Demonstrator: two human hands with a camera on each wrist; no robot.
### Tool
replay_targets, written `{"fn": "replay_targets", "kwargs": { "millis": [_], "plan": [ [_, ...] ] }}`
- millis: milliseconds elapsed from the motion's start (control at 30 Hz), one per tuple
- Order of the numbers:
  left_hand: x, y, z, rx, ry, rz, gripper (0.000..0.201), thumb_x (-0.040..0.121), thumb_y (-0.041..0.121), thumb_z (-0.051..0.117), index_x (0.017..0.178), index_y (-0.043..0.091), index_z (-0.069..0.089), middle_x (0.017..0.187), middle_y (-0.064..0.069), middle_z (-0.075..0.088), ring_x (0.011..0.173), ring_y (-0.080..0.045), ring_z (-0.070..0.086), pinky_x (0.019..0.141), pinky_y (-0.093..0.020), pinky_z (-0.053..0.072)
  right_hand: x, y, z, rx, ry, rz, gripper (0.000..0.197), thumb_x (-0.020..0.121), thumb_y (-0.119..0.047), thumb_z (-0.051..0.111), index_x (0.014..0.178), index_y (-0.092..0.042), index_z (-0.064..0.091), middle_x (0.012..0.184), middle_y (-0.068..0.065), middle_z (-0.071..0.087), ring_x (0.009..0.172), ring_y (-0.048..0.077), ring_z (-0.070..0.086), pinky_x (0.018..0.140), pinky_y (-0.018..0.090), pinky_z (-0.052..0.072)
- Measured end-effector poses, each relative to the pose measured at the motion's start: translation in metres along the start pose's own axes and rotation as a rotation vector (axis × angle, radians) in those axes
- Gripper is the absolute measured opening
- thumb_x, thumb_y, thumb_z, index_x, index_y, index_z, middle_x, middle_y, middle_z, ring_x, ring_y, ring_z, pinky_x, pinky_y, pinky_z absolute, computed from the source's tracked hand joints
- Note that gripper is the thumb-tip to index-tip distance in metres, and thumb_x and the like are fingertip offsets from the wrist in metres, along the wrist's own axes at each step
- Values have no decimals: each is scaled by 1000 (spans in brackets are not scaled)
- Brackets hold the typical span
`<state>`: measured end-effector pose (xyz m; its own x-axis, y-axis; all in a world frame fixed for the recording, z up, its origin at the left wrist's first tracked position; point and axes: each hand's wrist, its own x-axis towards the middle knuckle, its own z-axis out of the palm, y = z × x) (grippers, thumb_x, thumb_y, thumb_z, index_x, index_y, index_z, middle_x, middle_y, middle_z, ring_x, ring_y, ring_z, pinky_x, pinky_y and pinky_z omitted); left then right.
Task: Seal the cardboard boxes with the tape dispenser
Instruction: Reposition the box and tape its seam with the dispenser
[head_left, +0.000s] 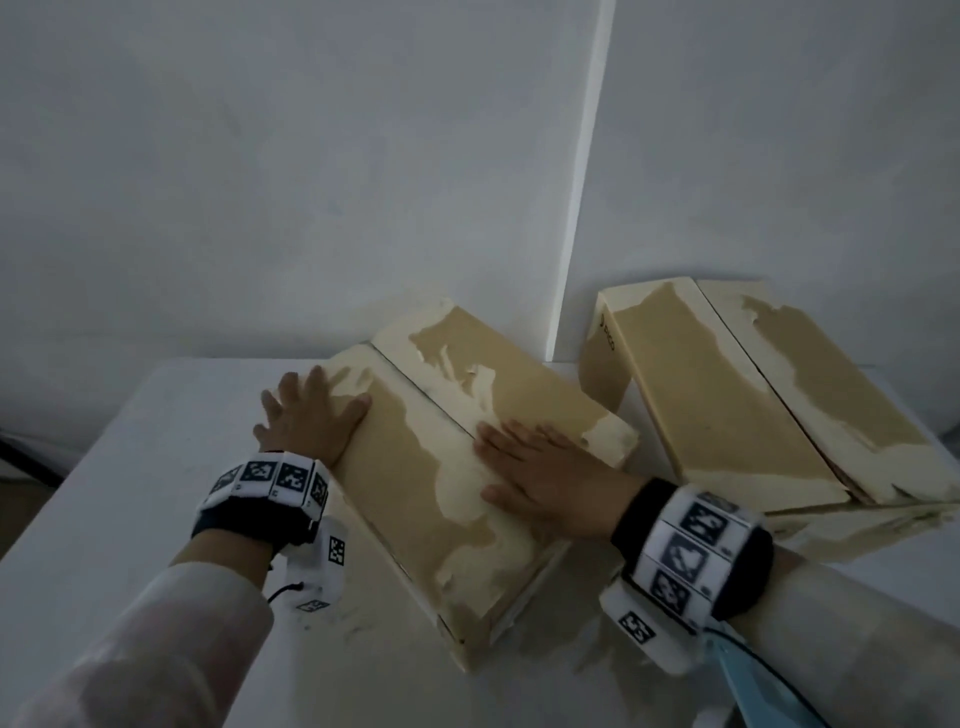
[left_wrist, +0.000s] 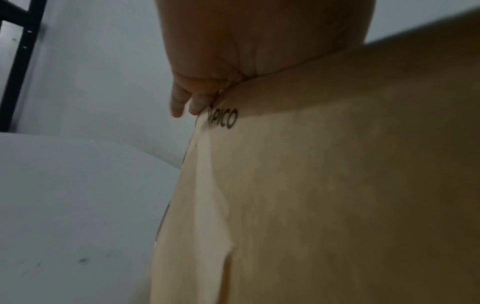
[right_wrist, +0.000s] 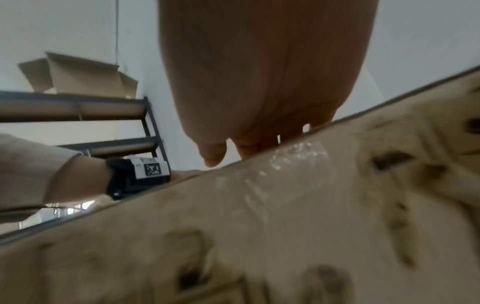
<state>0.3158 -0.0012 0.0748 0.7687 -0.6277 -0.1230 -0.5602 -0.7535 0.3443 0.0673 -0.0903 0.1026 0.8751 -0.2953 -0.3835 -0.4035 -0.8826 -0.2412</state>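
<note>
A cardboard box (head_left: 441, 483) with torn, peeled top flaps lies on the white table (head_left: 130, 467), its flaps closed along a centre seam. My left hand (head_left: 306, 415) lies flat with spread fingers on the box's far left corner. Flat across the two flaps near the seam rests my right hand (head_left: 540, 478), fingers straight. In the left wrist view my left hand (left_wrist: 233, 51) presses the box's top edge above the printed side (left_wrist: 311, 195). In the right wrist view my right hand (right_wrist: 259, 82) rests on the box (right_wrist: 259, 226). No tape dispenser shows.
A second cardboard box (head_left: 753, 395) with closed flaps stands to the right, against the white wall (head_left: 363, 156). A dark metal shelf (right_wrist: 103, 121) carrying an open cardboard box (right_wrist: 78, 76) appears in the right wrist view.
</note>
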Motion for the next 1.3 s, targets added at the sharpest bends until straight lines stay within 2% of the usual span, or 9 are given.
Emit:
{"fn": "replay_targets", "kwargs": {
  "millis": [100,300,467,600,700,833,1033,1167,1300],
  "plan": [
    [7,8,-5,190,-11,78,58,88,50,38,138,22,27,153,-3,15,144,-27,-6,109,-62,2,34,-3,-12,-68,-71,35,66,96,-50,18,145,-18,-12,155,-3,-19,142,16,-16,114,41,-10],
    [19,21,2,345,-79,339,65,94,48,24,147,17,4,157,3,-9,145,-21,-6,112,-57,-1,60,-7,-11,-97,-61,-7,70,94,-54,17,145,-18,-13,153,-2,-23,140,15,-22,114,43,-13],
    [22,21,0,75,47,346,53,87,39,34,132,12,29,145,-10,33,130,-28,37,111,-55,15,45,-6,1,-57,19,-97,101,58,-73,-14,143,-18,-16,138,-9,-33,128,4,-30,110,34,-18],
    [25,21,-1,248,-112,393,55,93,38,14,147,29,10,157,6,0,145,-17,1,114,-52,1,20,-6,11,-46,51,-148,94,62,-67,-12,144,-19,-14,139,-10,-32,129,5,-31,108,28,-22],
    [25,24,-3,207,-140,358,68,82,40,4,148,25,10,157,6,0,145,-13,-1,115,-49,-2,5,0,25,-45,147,-172,82,79,-66,-5,146,-18,2,152,-6,-11,140,13,-12,112,30,-11],
    [16,29,-1,266,-129,281,60,97,41,19,148,15,1,158,1,-3,145,-15,-1,114,-51,0,-7,7,41,-112,225,-102,64,94,-55,6,138,-18,35,145,1,40,133,17,37,103,36,21],
    [-26,44,-1,396,-283,414,62,96,47,12,148,16,-4,157,0,-10,144,-14,-8,116,-50,-6,-7,7,47,-126,343,-115,63,94,-56,9,138,-19,36,144,1,42,132,18,40,104,37,22],
    [-54,50,7,392,-381,576,92,66,63,-14,146,17,-14,155,3,-18,142,-9,-14,114,-39,-11,-7,7,48,-141,366,-117,64,93,-56,8,137,-19,37,143,1,44,131,18,41,103,37,22],
    [-19,48,7,386,-289,467,79,84,64,6,147,18,-10,156,3,-14,143,-10,-10,116,-38,-6,-6,9,47,-146,386,-131,65,93,-57,7,137,-18,37,144,2,43,131,19,41,103,37,21]
  ]
}}
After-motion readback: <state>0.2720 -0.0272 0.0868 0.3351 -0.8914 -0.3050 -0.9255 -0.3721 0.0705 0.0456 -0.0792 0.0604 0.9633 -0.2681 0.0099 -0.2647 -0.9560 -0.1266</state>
